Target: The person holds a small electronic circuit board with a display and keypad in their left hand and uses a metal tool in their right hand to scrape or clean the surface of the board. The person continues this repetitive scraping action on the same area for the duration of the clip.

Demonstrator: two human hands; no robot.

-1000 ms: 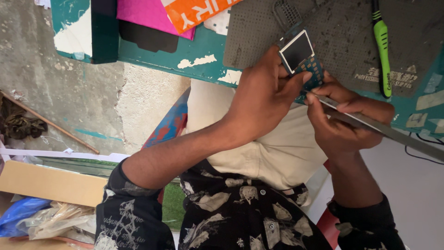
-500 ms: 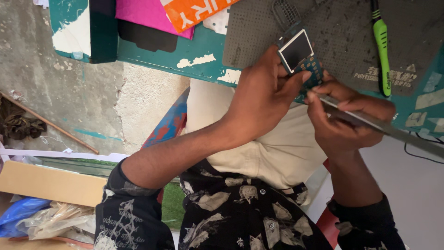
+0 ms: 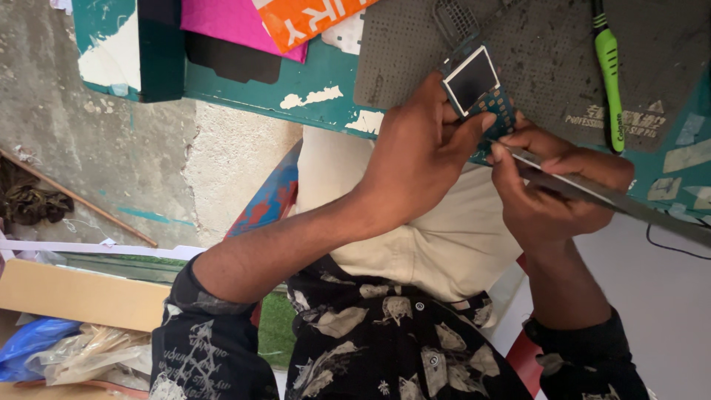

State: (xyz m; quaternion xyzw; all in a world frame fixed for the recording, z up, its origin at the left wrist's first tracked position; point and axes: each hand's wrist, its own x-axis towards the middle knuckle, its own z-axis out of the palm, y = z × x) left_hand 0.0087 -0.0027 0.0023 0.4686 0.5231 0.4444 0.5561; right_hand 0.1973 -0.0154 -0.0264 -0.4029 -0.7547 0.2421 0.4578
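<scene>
Two hands met over a small phone circuit board (image 3: 480, 89) in the single head view, which looked down at the edge of a chipped teal counter (image 3: 311, 81). The left hand (image 3: 418, 152) was closed around the board, thumb and fingers pinching its lower end, so that the board stood just above a dark grey perforated work mat (image 3: 541, 52). The right hand (image 3: 555, 185) was clamped on a long flat metal tool (image 3: 592, 192), whose tip touched the board's lower edge near the keypad contacts.

The board looked light, thin and stiff, with a small glassy screen at its upper end; I judged it fragile, apt to crack or scratch under the tool. The bare side edges seemed the safest place to take hold, away from the screen and the contacts.

A green-handled toothbrush (image 3: 609, 67) lay on the mat, well apart from the hands. Pink and orange packets (image 3: 252, 26) lay at the counter's far side.

As for containers, a flat cardboard box (image 3: 81, 296) lay on the floor at lower left; what it held could not be told. Beside it lay a blue plastic bag (image 3: 29, 344) and crumpled clear wrapping (image 3: 89, 355), contents unclear.
</scene>
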